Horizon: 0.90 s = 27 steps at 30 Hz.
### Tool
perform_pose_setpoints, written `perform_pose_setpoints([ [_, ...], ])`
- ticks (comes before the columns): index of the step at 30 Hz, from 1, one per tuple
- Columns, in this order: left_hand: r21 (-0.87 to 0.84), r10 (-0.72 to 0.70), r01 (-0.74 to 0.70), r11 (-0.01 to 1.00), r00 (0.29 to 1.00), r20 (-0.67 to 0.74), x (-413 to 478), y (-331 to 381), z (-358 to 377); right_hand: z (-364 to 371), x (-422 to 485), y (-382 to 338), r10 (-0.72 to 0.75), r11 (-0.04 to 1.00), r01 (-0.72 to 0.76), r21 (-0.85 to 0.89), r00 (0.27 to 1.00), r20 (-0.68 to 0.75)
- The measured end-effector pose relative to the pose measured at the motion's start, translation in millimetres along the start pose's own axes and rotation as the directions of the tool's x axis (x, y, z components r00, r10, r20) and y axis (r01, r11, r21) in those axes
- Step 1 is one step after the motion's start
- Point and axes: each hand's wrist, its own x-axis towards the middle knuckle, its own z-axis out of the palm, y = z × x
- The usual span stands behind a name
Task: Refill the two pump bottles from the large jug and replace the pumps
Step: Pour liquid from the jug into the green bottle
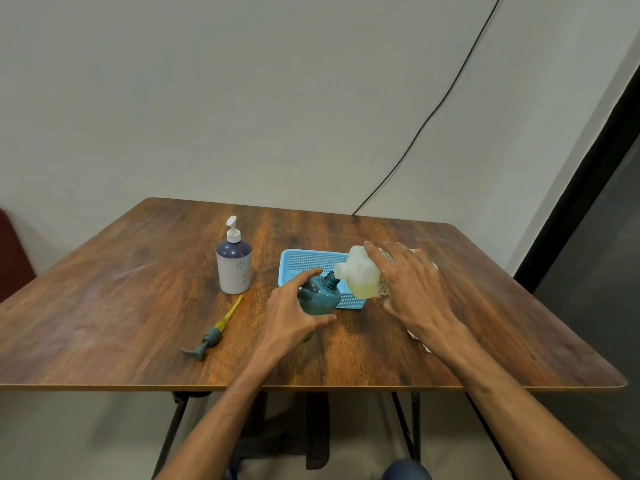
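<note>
Left hand grips teal bottle | right hand grips tilted jug | spout at bottle neck

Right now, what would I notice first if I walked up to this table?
In the middle, the right hand tips a big jug of yellowish liquid toward the open neck of a teal bottle gripped by the left hand, by a blue basket. Left of them stands a white pump bottle, with a loose pump lying nearer you.

jug tipped, spout right at teal bottle open neck. white bottle upright, white pump on. grey pump lying flat, off to left.
</note>
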Motion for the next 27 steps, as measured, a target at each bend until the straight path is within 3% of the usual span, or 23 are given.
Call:
perform_pose_setpoints([
  [27, 0.001, 0.018, -0.018, 1.000, 1.000, -0.021, 1.7, 1.7, 0.2, -2.9, -0.4, 2.8, -0.007, 1.000, 0.006, -0.014, 1.000, -0.028],
])
